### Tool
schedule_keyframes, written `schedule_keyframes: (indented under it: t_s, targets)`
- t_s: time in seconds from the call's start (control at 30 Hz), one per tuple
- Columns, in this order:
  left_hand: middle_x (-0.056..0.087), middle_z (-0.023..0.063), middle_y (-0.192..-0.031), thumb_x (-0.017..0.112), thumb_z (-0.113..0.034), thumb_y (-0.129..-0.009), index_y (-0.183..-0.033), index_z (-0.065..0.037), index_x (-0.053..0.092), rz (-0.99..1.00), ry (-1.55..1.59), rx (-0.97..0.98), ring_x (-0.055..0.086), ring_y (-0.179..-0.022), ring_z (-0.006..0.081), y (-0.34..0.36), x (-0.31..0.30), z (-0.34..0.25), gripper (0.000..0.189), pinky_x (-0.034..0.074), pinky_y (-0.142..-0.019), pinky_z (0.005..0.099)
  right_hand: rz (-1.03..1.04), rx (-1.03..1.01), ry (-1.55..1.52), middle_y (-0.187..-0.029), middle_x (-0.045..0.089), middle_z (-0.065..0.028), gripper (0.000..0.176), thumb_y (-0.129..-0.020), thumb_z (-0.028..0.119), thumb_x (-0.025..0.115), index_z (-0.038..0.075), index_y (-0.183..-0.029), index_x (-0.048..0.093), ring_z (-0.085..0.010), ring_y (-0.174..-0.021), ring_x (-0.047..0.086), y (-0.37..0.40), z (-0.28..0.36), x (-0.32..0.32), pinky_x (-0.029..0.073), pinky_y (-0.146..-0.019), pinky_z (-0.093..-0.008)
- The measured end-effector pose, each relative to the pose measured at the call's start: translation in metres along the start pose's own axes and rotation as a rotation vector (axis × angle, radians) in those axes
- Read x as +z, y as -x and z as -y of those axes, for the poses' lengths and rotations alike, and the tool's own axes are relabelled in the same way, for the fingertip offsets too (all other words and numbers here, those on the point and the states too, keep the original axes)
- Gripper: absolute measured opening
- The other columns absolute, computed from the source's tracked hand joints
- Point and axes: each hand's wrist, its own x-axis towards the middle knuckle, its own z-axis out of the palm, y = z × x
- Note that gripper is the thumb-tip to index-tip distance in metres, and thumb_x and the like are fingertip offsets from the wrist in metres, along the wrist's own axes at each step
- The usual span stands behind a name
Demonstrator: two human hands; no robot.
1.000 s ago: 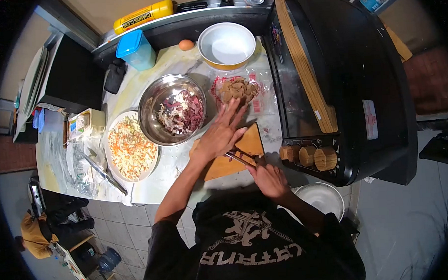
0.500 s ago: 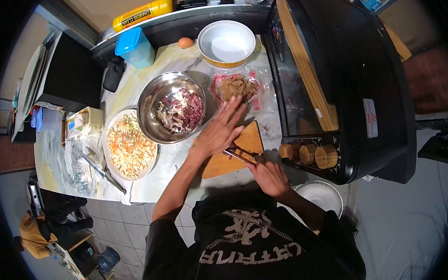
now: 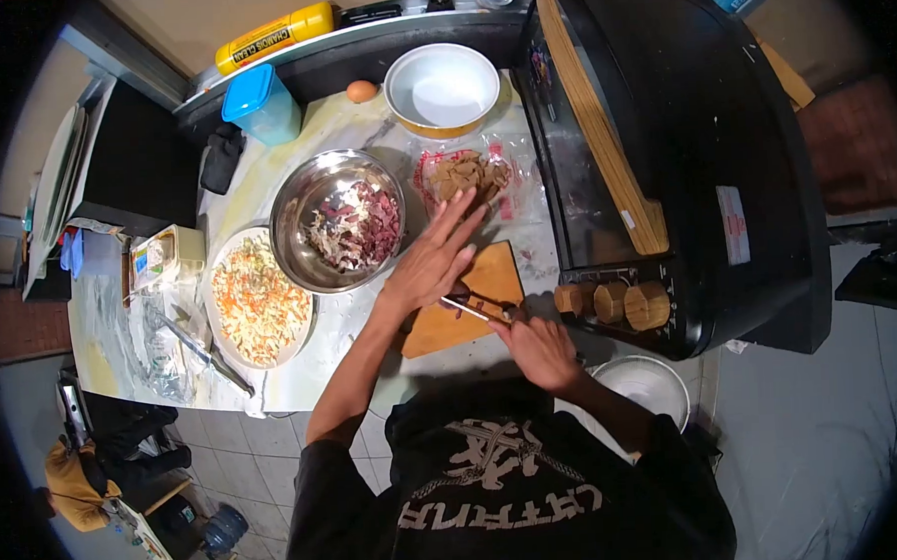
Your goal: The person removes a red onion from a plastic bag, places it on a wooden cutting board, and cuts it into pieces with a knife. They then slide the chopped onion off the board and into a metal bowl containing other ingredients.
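My right hand (image 3: 542, 351) is wrapped round the handle of a knife (image 3: 467, 308), whose blade lies low over the wooden cutting board (image 3: 439, 332). Dark reddish-brown bits of food (image 3: 489, 300) are on the board beside the blade. My left hand (image 3: 433, 264) is stretched out palm down over the board's far left corner, fingers apart, with its thumb side close to the blade. Whether it presses on food is hidden. Just beyond its fingertips, brown sliced pieces (image 3: 464, 173) lie on a clear plastic bag (image 3: 520, 192) with red print.
Left of my hands stand a steel bowl (image 3: 283, 202) of chopped reddish meat and a plate (image 3: 223, 340) of shredded vegetables. A white bowl (image 3: 440, 85), an egg (image 3: 361, 91) and a blue-lidded container (image 3: 266, 113) sit farther back. A black oven (image 3: 704, 169) borders the right side.
The whole view has shifted slightly. My left hand stays outstretched near the board, and the knife stays in my right hand, its blade showing a little brighter.
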Motion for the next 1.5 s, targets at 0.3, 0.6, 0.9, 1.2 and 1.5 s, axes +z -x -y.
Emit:
schedule_keyframes:
  t_s: [0.3, 0.6, 0.9, 1.2, 1.5]
  targets:
    - [0.022, 0.0179, -0.154, 0.033, -0.032, -0.100, -0.145, -0.003, 0.032, -0.133, 0.104, 0.043, 0.021, -0.142, 0.0373, -0.005, -0.034, -0.034, 0.054, 0.020, -0.116, 0.0450, -0.026, -0.043, -0.042, -0.070, 0.064, -0.0258, 0.055, -0.098, 0.044, 0.043, -0.003, -0.083, 0.066, -0.0415, -0.071, 0.066, 0.003, -0.008, 0.010, 0.052, -0.061, -0.0483]
    - [0.017, 0.0152, -0.156, 0.036, -0.028, -0.100, -0.148, -0.009, 0.027, 0.044, 0.100, -0.152, 0.018, -0.143, 0.0363, 0.008, 0.003, 0.003, 0.052, 0.019, -0.117, 0.0434, 0.007, -0.070, -0.058, -0.071, 0.064, -0.0256, 0.057, -0.099, 0.043, 0.043, -0.004, -0.079, 0.067, -0.0420, -0.071, 0.066, -0.002, -0.009, 0.002, 0.052, -0.061, -0.0481]
    - [0.019, 0.0160, -0.155, 0.041, -0.020, -0.098, -0.146, -0.003, 0.029, -0.075, 0.060, 0.002, 0.020, -0.142, 0.0354, -0.009, -0.030, -0.025, 0.053, 0.020, -0.118, 0.0436, 0.011, -0.045, -0.074, -0.072, 0.064, -0.0252, 0.056, -0.098, 0.044, 0.044, -0.004, -0.082, 0.067, -0.0415, -0.072, 0.066, -0.001, -0.010, 0.004, 0.052, -0.063, -0.0491]
    - [0.019, 0.0175, -0.155, 0.039, -0.022, -0.099, -0.147, -0.003, 0.025, 0.022, 0.044, -0.077, 0.020, -0.142, 0.0359, 0.003, 0.002, 0.004, 0.054, 0.017, -0.118, 0.0445, 0.053, -0.050, -0.015, -0.074, 0.065, -0.0240, 0.055, -0.098, 0.046, 0.044, -0.002, -0.085, 0.068, -0.0411, -0.074, 0.066, -0.004, -0.012, 0.003, 0.052, -0.064, -0.0485]
    - [0.019, 0.0181, -0.154, 0.040, -0.023, -0.099, -0.146, -0.001, 0.028, -0.036, 0.027, -0.013, 0.021, -0.142, 0.0361, -0.004, 0.004, 0.000, 0.053, 0.017, -0.118, 0.0452, 0.012, -0.045, -0.014, -0.077, 0.065, -0.0237, 0.056, -0.098, 0.047, 0.043, -0.002, -0.088, 0.068, -0.0415, -0.074, 0.066, -0.002, -0.014, 0.009, 0.053, -0.065, -0.0488]
